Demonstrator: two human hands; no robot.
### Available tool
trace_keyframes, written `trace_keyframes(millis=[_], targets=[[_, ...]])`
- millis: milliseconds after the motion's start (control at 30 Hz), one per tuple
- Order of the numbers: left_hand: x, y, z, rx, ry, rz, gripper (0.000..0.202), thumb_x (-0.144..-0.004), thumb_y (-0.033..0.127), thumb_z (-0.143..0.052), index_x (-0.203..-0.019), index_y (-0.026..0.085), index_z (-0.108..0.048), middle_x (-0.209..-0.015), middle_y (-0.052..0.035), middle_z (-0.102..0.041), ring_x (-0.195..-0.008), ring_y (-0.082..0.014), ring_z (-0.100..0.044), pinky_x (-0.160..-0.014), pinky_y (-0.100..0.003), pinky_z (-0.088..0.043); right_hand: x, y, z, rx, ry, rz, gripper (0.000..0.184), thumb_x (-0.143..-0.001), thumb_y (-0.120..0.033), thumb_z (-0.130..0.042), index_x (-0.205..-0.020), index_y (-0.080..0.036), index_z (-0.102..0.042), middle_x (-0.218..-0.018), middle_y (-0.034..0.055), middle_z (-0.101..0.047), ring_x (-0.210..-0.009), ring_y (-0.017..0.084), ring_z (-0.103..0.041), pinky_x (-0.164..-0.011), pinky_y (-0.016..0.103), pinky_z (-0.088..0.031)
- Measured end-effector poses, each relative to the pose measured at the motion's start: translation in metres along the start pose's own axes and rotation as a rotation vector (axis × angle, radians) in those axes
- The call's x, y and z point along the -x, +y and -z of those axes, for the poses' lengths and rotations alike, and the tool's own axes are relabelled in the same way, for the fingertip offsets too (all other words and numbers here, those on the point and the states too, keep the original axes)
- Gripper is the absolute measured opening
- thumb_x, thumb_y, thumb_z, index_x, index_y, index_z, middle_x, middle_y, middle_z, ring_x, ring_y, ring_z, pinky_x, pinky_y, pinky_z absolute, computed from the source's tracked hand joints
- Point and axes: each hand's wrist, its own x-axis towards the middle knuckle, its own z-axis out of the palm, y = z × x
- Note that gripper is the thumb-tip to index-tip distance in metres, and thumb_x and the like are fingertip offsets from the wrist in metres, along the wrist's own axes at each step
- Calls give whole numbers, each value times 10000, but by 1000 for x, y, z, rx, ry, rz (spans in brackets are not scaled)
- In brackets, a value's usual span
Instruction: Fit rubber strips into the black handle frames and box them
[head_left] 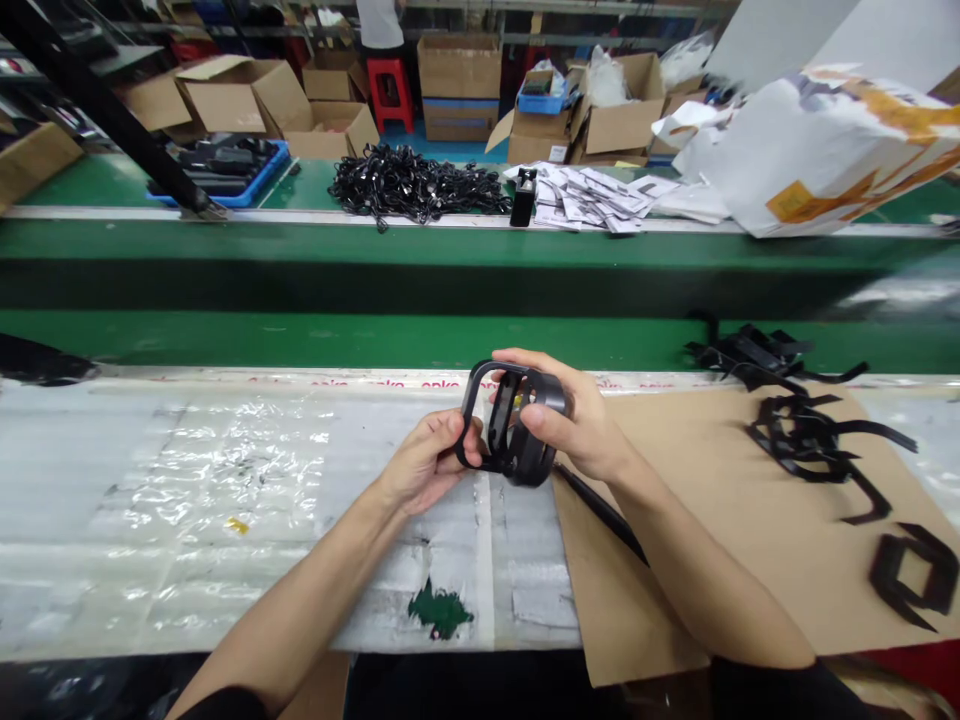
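Above the front of the bench, both hands are around a black plastic housing. My left hand [431, 460] pinches a thin, rounded rectangular frame [469, 395] at its left side, thumb in front. The deeper curved part of the black plastic housing [536, 455] is gripped by my right hand [574, 415], with the thumb on its face and fingers behind. Whether the frame and the deeper part are joined, I cannot tell. A slim black rod-like tool [604, 515] lies under my right forearm, partly hidden.
Cardboard [675, 560] covers the bench at right, bearing black strips [795, 430] and a black angular frame [892, 570]. Beyond a green ledge [300, 330] lie a pile of black cords [420, 185], white papers [600, 195], a blue tray [259, 185] and a large white bag [832, 160].
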Motion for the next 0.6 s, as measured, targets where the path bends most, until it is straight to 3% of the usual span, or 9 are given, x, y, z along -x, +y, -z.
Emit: trace_keyframes(millis=[67, 167, 267, 333, 400, 500, 600], targets=[[-1, 3, 4, -64, -27, 6, 567, -763, 626, -863, -661, 110, -651, -578, 12, -581, -451, -5, -258, -491, -187, -170, 1, -1, 0, 23, 1, 4, 735, -823, -647, -809, -1385, -211, -624, -1160, 90, -747, -977, 250, -731, -889, 403, -600], [-7, -1, 9, -190, -22, -68, 469, -863, 599, -786, -836, 135, -724, -766, -39, -694, -536, -51, -428, -537, -198, -310, 2, -6, 1, 172, 42, 50, 721, -840, -557, -823, -1432, -224, -582, -1293, 124, -682, -1144, 284, -695, -965, 439, -596], [-11, -11, 10, -438, 50, -281, 395, -886, 486, -806, -1144, 199, -723, -1090, -73, -731, -866, -149, -627, -805, -266, -489, 6, -11, -5, 482, 57, 180, 817, -798, -462, -885, -1498, -234, -532, -1421, 161, -573, -1336, 332, -584, -1114, 514, -522], [-12, -17, 10, -603, 117, -424, 453, -882, 468, -813, -1239, 219, -683, -1176, -76, -707, -1066, -208, -627, -975, -316, -475, 10, -12, -12, 661, 18, 232, 953, -741, -477, -936, -1549, -249, -484, -1449, 173, -532, -1390, 364, -529, -1165, 560, -477], [-11, -18, 10, -666, 171, -476, 409, -942, 514, -724, -1215, 213, -671, -1137, -77, -701, -1072, -227, -630, -979, -337, -478, 13, -10, -21, 753, -1, 248, 1096, -680, -546, -967, -1592, -261, -430, -1481, 185, -505, -1424, 393, -490, -1179, 591, -460], [-9, -16, 12, -604, 274, -487, 358, -984, 557, -621, -1068, 210, -651, -970, -43, -692, -892, -208, -646, -854, -334, -511, 14, -5, -26, 682, -41, 275, 1228, -678, -642, -934, -1659, -267, -298, -1619, 191, -409, -1516, 404, -392, -1227, 614, -405], [-8, -11, 17, -507, 444, -598, 375, -864, 565, -739, -943, 221, -610, -867, 0, -650, -802, -194, -619, -789, -322, -510, 11, 5, -25, 453, -11, 207, 975, -881, -538, -801, -1655, -274, -272, -1676, 169, -377, -1473, 348, -476, -1174, 577, -481]])
